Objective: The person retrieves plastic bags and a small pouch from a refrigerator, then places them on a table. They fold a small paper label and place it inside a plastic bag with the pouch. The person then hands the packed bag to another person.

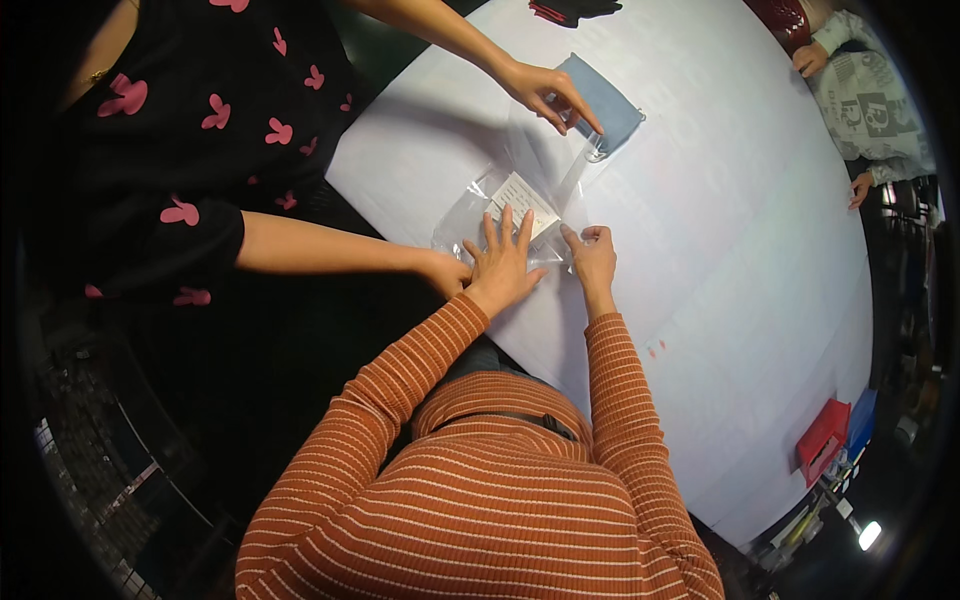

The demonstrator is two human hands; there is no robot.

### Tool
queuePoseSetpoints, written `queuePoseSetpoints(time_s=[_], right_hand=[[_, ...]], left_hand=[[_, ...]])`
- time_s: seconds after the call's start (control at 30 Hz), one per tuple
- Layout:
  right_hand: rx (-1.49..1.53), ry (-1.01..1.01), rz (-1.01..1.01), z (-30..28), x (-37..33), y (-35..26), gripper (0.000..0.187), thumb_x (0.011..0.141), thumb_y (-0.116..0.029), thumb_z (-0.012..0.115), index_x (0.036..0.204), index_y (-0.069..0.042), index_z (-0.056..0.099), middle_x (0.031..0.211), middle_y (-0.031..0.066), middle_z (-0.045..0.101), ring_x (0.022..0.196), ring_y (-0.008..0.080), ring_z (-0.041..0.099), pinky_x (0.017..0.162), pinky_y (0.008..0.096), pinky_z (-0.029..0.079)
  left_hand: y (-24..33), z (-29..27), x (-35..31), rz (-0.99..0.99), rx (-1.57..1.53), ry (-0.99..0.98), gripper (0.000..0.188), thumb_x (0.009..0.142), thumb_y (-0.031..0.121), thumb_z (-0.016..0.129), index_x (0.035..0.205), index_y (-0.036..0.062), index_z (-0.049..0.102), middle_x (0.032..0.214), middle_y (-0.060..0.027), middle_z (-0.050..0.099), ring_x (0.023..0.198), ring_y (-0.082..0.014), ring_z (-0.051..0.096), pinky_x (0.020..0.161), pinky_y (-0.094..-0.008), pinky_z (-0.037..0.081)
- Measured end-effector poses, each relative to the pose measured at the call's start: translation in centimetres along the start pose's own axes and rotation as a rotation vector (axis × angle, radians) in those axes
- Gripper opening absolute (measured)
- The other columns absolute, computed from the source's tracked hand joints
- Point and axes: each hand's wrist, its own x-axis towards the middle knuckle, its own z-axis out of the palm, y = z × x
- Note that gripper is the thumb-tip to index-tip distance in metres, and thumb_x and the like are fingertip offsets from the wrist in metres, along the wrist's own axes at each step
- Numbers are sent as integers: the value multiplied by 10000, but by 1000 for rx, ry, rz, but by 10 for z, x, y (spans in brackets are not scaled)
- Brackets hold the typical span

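My left hand [503, 265] lies with fingers spread over a clear plastic bag [452, 225] and the printed white card [522, 198] in it. Beside it, my right hand [594, 262] is closed, thumb and bent fingers at the bag's right edge. Another person's hand [548, 92] reaches in from the far left, its fingertips by a raised clear plastic strip and the corner of a blue-grey pouch [603, 103]. That person's other hand [443, 270] touches the bag's left side, partly hidden behind my left wrist.
A white-covered table [720, 250] carries everything. Dark red-and-black items [575, 10] lie at the far edge. Another person in a printed top [868, 105] is at the far right. A red box [824, 442] and a blue one [861, 425] sit at the near right edge.
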Motion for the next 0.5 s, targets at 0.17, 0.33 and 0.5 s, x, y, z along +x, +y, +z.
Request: queuePoseSetpoints(time_s=[0.17, 0.33, 0.5], right_hand=[[-316, 54, -326, -19, -18, -18, 362, 828, -394, 619, 858, -38, 676, 949, 97, 639, 803, 215, 610, 679, 330, 468], [169, -65, -23, -21, 34, 6, 402, 877, -407, 557, 904, -29, 691, 857, 50, 634, 751, 154, 565, 699, 295, 434], [268, -54, 37, -42, 38, -10, 448, 824, -468, 590, 946, -47, 682, 962, 122, 658, 865, 213, 617, 763, 329, 463]], left_hand=[[-2, 13, -5, -11, 24, -36, 938, 786, 460, 641, 1465, 108, 98, 1481, -260, 84, 1321, -528, 126, 863, -747, 287], [8, 3, -5, -50, 63, -74, 891, 812, 537, 569, 1459, 92, 148, 1474, -267, 122, 1325, -516, 141, 865, -727, 297], [8, -1, -1, -118, 37, -60, 759, 865, 486, 514, 1434, 70, 236, 1458, -259, 179, 1290, -423, 255, 898, -636, 328]])
